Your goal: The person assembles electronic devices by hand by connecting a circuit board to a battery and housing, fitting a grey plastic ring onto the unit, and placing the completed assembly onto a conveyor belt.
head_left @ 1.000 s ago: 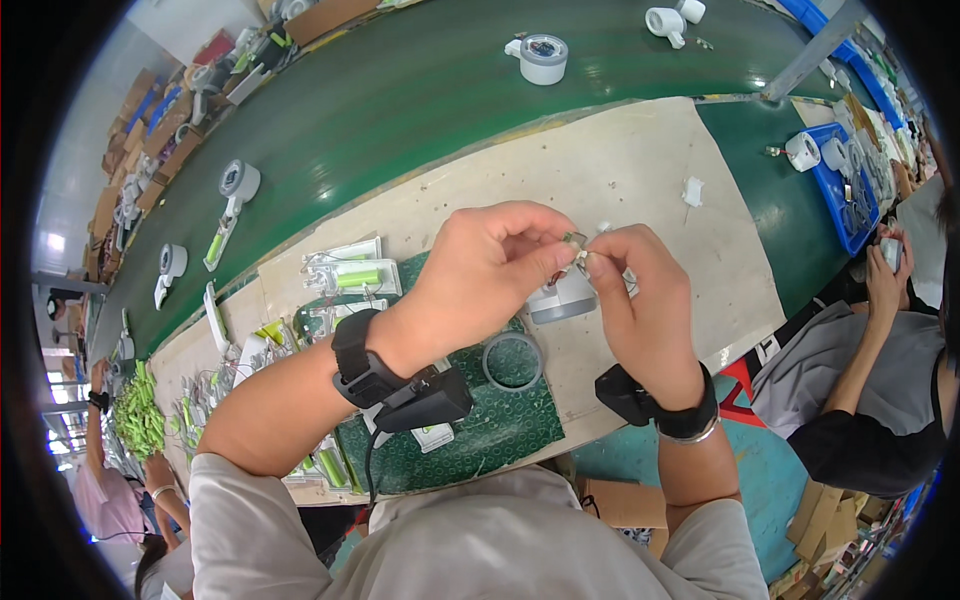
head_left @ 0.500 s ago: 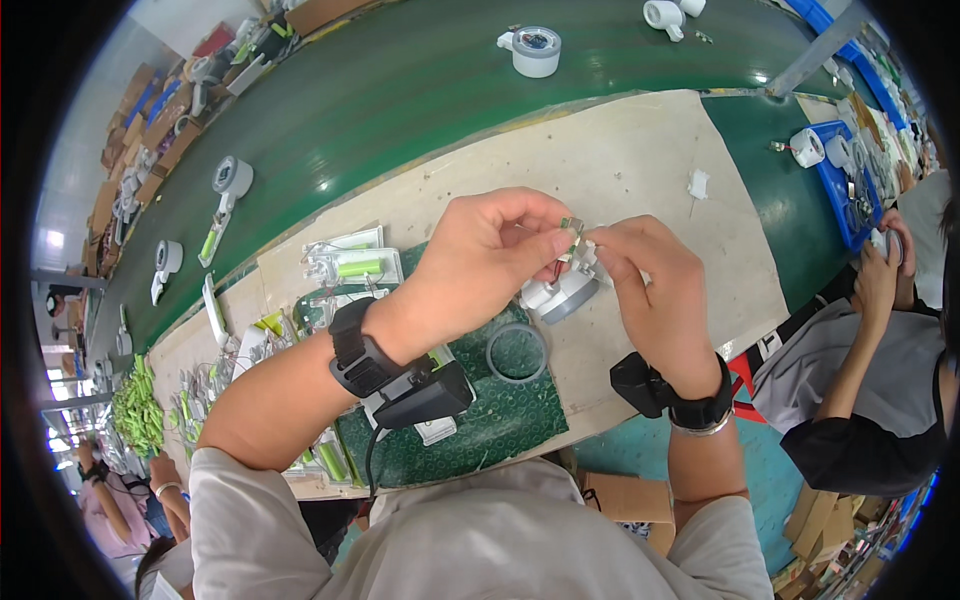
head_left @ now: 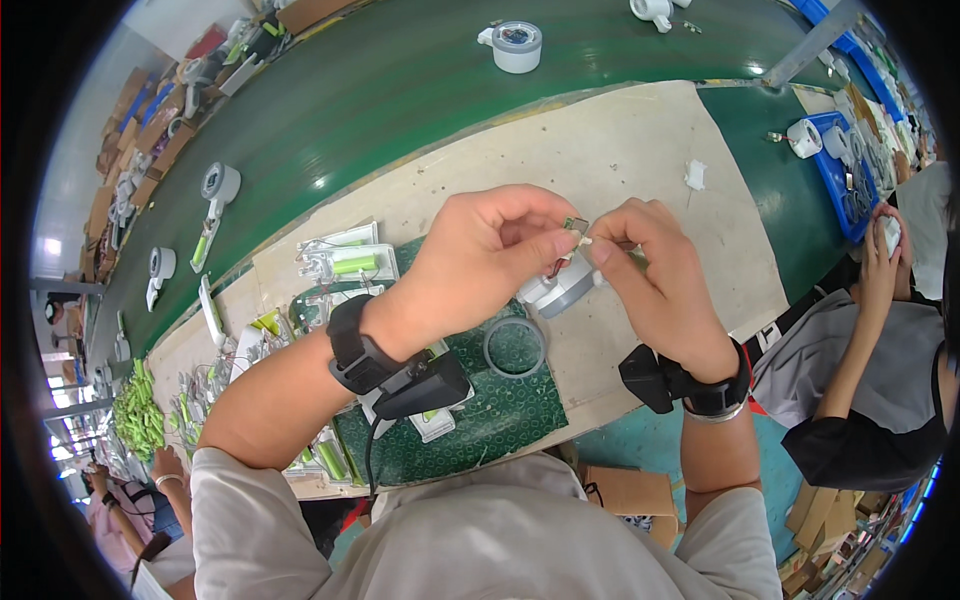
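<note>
Over pale surface (head_left: 640, 150), we pinch small green circuit board (head_left: 574, 225) between thumb and fingers of left hand (head_left: 490, 243). Right hand (head_left: 662, 285) just beside, thumb and forefinger close together at small white plug (head_left: 584, 241); whether they grip it, we cannot tell. Below our hands, white round case with grey rim (head_left: 565, 290). Nearer us, grey ring (head_left: 487, 350) flat on green mat (head_left: 500, 420).
</note>
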The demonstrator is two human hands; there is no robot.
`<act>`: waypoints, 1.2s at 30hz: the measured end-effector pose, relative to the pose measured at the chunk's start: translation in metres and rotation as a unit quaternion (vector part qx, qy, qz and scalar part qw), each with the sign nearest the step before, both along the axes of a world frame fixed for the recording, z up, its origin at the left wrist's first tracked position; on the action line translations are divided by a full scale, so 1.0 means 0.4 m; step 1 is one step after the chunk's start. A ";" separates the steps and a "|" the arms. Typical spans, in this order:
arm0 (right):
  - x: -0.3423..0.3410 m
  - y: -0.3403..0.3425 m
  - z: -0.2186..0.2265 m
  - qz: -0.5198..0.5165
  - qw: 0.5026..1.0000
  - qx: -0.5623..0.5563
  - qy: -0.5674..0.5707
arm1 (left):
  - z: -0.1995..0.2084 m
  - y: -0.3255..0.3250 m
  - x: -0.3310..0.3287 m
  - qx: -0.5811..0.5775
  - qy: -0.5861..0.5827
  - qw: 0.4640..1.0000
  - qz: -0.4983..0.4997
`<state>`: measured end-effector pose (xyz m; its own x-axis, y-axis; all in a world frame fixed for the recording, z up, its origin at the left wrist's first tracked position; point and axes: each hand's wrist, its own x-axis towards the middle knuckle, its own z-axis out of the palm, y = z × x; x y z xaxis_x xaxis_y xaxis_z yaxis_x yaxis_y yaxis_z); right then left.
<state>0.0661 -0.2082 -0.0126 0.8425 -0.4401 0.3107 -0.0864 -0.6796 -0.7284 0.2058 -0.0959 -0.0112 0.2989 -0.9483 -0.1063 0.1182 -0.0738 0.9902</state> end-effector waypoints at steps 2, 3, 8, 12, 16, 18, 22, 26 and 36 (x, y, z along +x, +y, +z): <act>-0.005 -0.003 -0.001 0.020 0.997 0.079 0.005 | 0.003 0.003 -0.004 0.006 -0.074 0.997 -0.009; -0.005 -0.003 0.001 0.020 0.997 0.080 0.006 | 0.005 0.005 -0.006 0.008 -0.073 0.997 -0.009; -0.008 0.003 0.002 0.018 0.998 0.068 0.007 | 0.009 0.008 -0.019 -0.001 -0.158 0.987 0.005; -0.003 0.045 -0.020 -0.037 0.996 0.080 -0.024 | -0.001 0.010 -0.020 0.008 -0.181 0.983 0.014; 0.004 0.111 -0.022 -0.159 0.979 0.105 -0.072 | -0.018 0.006 -0.029 -0.057 -0.253 0.963 0.067; 0.004 0.127 -0.021 -0.174 0.968 0.149 -0.105 | -0.016 0.006 -0.033 -0.077 -0.325 0.939 0.077; 0.008 0.134 -0.020 -0.176 0.970 0.141 -0.090 | -0.019 0.011 -0.035 -0.113 -0.420 0.897 0.079; 0.010 0.084 -0.018 -0.119 0.968 0.214 -0.048 | -0.025 0.007 -0.020 0.005 -0.253 0.966 0.059; -0.094 0.064 -0.086 -0.216 0.918 0.304 -0.136 | 0.035 0.015 0.005 0.027 0.253 0.967 0.000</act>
